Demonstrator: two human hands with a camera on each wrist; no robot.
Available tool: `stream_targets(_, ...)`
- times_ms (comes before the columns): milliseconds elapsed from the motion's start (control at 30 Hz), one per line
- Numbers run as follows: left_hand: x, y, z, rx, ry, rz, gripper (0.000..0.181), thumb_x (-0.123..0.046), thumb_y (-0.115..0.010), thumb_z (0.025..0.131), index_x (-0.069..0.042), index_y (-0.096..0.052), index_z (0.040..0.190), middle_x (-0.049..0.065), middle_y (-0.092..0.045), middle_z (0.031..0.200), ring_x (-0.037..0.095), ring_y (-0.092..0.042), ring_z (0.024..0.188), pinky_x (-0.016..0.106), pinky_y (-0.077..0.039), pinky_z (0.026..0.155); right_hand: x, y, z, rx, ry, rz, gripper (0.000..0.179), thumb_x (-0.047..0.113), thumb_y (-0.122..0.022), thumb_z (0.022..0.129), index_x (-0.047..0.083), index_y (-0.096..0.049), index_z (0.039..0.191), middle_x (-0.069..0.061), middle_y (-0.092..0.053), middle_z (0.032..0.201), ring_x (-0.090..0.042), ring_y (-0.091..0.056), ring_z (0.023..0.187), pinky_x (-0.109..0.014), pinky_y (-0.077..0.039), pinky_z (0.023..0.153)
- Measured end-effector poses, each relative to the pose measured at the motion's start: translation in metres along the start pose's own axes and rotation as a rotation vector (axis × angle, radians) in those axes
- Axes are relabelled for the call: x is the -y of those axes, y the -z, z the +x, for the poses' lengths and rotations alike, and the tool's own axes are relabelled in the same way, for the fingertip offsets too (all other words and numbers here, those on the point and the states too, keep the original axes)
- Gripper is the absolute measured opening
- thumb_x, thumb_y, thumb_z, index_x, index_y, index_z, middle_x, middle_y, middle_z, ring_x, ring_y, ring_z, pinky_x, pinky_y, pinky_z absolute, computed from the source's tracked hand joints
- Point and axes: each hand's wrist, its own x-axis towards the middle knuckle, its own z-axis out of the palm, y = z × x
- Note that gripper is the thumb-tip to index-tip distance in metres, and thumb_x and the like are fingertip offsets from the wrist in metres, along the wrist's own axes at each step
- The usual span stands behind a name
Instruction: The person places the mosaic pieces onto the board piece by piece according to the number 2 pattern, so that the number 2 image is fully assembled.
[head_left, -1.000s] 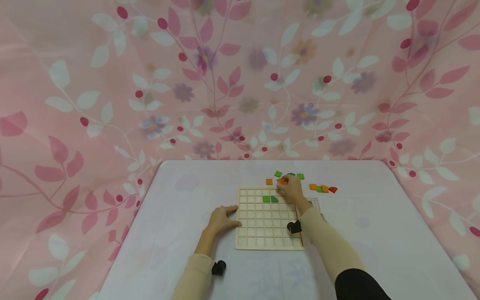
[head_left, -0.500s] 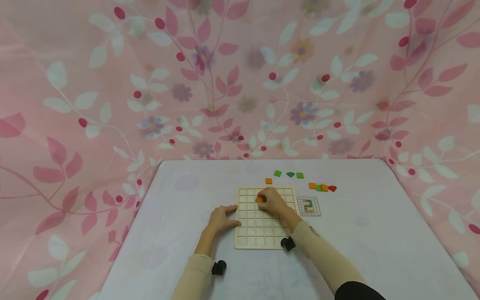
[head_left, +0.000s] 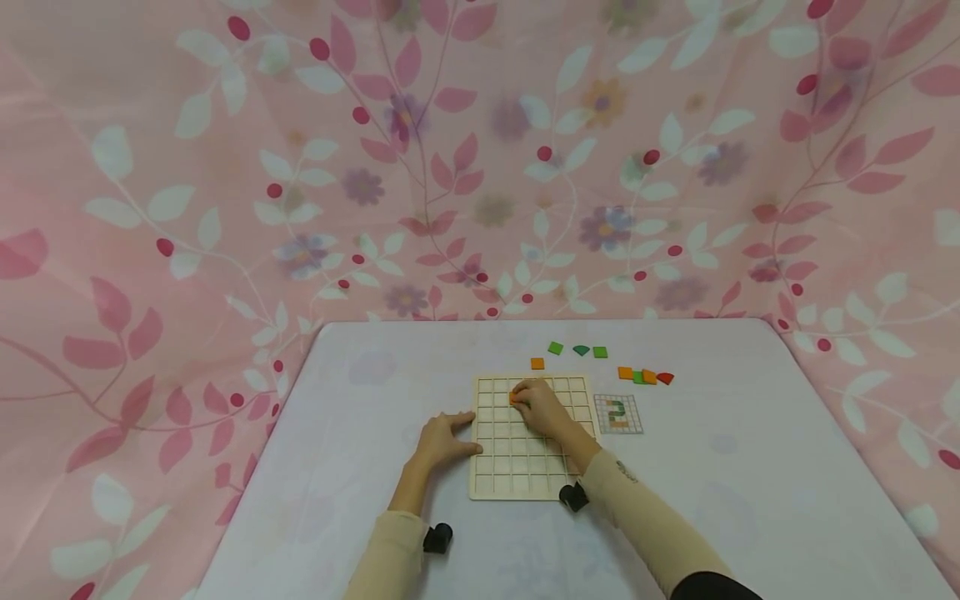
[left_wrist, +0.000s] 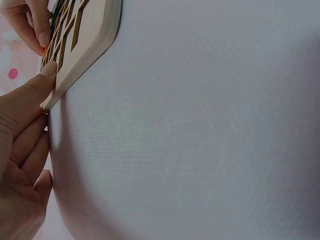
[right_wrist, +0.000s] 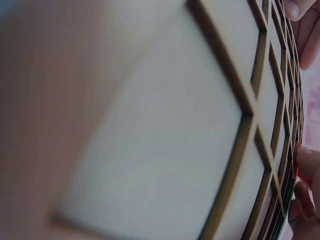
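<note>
A pale wooden grid board (head_left: 519, 463) lies on the table. At its left edge rests my left hand (head_left: 441, 439), thumb and forefinger spread along the side; in the left wrist view the thumb (left_wrist: 36, 86) lies over the rim. My right hand (head_left: 543, 410) reaches over the upper part of the grid and pinches a small orange tile (head_left: 513, 398) at a square in the second row. In the right wrist view, fingertips (right_wrist: 307, 162) press close to the grid. The green pieces set beside that square are mostly hidden under the right hand.
A small pattern card (head_left: 618, 414) with a coloured figure lies right of the board. Behind the board are a loose orange square (head_left: 537, 363), light green squares (head_left: 556, 347) and a dark green quarter-circle (head_left: 581, 350). A red piece (head_left: 665, 378) lies beside orange and green ones.
My right hand has carried the orange tile from behind the board leftward and nearer, down onto the grid beside the green pieces. The pattern card has come into full view. The left hand stays put.
</note>
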Motion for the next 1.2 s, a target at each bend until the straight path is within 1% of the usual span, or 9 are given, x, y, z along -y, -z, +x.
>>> stream_targets(167, 0.001, -0.001, 0.001, -0.001, -0.008, 0.005, 0.065, -0.029, -0.084, 0.065, -0.006, -0.063, 0.122, 0.01, -0.062, 0.123, 0.036, -0.054, 0.117, 0.05, -0.041, 0.097, 0.005, -0.004, 0.003, -0.051, -0.052, 0.012, 0.008, 0.005, -0.07, 0.082, 0.001, -0.074, 0.088, -0.013, -0.063, 0.095, -0.029, -0.056, 0.087, -0.042, -0.045, 0.077)
stream_targets(267, 0.001, -0.002, 0.001, 0.005, -0.009, 0.006, 0.065, -0.029, -0.084, 0.066, -0.006, -0.063, 0.123, 0.01, -0.062, 0.124, 0.036, -0.054, 0.117, 0.05, -0.041, 0.097, 0.001, -0.004, 0.002, -0.091, -0.082, 0.054, 0.014, 0.009, -0.071, 0.082, -0.001, -0.073, 0.093, -0.014, -0.065, 0.096, -0.031, -0.056, 0.089, -0.044, -0.046, 0.079)
stream_targets(400, -0.001, -0.002, 0.001, 0.02, -0.002, -0.003, 0.065, -0.03, -0.083, 0.067, -0.006, -0.062, 0.124, 0.01, -0.061, 0.125, 0.035, -0.052, 0.12, 0.051, -0.039, 0.099, -0.015, 0.001, -0.004, -0.174, -0.143, 0.129, 0.025, 0.011, -0.072, 0.083, -0.003, -0.07, 0.103, -0.016, -0.066, 0.099, -0.033, -0.057, 0.092, -0.047, -0.047, 0.083)
stream_targets(500, -0.001, -0.002, 0.001, 0.02, 0.002, 0.002, 0.065, -0.03, -0.083, 0.067, -0.005, -0.062, 0.124, 0.011, -0.06, 0.126, 0.036, -0.052, 0.12, 0.052, -0.038, 0.1, -0.032, 0.01, -0.009, -0.251, -0.159, 0.154, 0.024, 0.006, -0.069, 0.084, -0.006, -0.068, 0.104, -0.02, -0.065, 0.099, -0.036, -0.057, 0.091, -0.048, -0.049, 0.08)
stream_targets(600, -0.002, 0.0, 0.001, 0.016, 0.012, 0.009, 0.065, -0.03, -0.083, 0.067, -0.006, -0.062, 0.124, 0.011, -0.06, 0.126, 0.037, -0.051, 0.12, 0.052, -0.038, 0.1, -0.053, 0.022, -0.012, -0.331, -0.145, 0.098, 0.021, 0.0, -0.066, 0.083, -0.009, -0.068, 0.103, -0.024, -0.064, 0.096, -0.039, -0.058, 0.088, -0.052, -0.048, 0.081)
stream_targets(733, -0.002, 0.001, 0.001, 0.018, 0.023, 0.008, 0.065, -0.03, -0.083, 0.067, -0.007, -0.062, 0.124, 0.01, -0.06, 0.126, 0.038, -0.052, 0.119, 0.052, -0.039, 0.098, -0.078, 0.039, -0.013, -0.371, -0.198, -0.013, 0.024, -0.002, -0.065, 0.081, -0.01, -0.067, 0.103, -0.028, -0.065, 0.095, -0.044, -0.058, 0.089, -0.056, -0.042, 0.084)
stream_targets(833, -0.002, 0.002, 0.001, 0.011, 0.007, 0.014, 0.065, -0.03, -0.083, 0.067, -0.006, -0.063, 0.123, 0.01, -0.061, 0.125, 0.037, -0.053, 0.118, 0.051, -0.041, 0.097, -0.086, 0.052, -0.012, -0.333, -0.278, -0.043, 0.026, 0.0, -0.063, 0.083, -0.009, -0.065, 0.107, -0.03, -0.062, 0.102, -0.048, -0.054, 0.093, -0.056, -0.042, 0.084)
stream_targets(967, -0.001, 0.003, 0.002, 0.009, -0.007, 0.016, 0.064, -0.03, -0.083, 0.067, -0.006, -0.063, 0.123, 0.01, -0.061, 0.125, 0.037, -0.053, 0.118, 0.05, -0.041, 0.097, -0.088, 0.064, -0.009, -0.232, -0.364, -0.063, 0.03, 0.003, -0.058, 0.088, -0.008, -0.061, 0.116, -0.031, -0.057, 0.115, -0.05, -0.05, 0.099, -0.056, -0.043, 0.085)
stream_targets(1200, 0.001, 0.0, 0.002, 0.019, 0.005, -0.003, 0.066, -0.031, -0.083, 0.066, -0.006, -0.063, 0.123, 0.011, -0.06, 0.125, 0.037, -0.052, 0.119, 0.052, -0.038, 0.1, -0.092, 0.07, -0.013, -0.096, -0.468, -0.129, 0.038, 0.007, -0.051, 0.091, -0.005, -0.053, 0.127, -0.029, -0.045, 0.132, -0.052, -0.04, 0.113, -0.059, -0.038, 0.09)
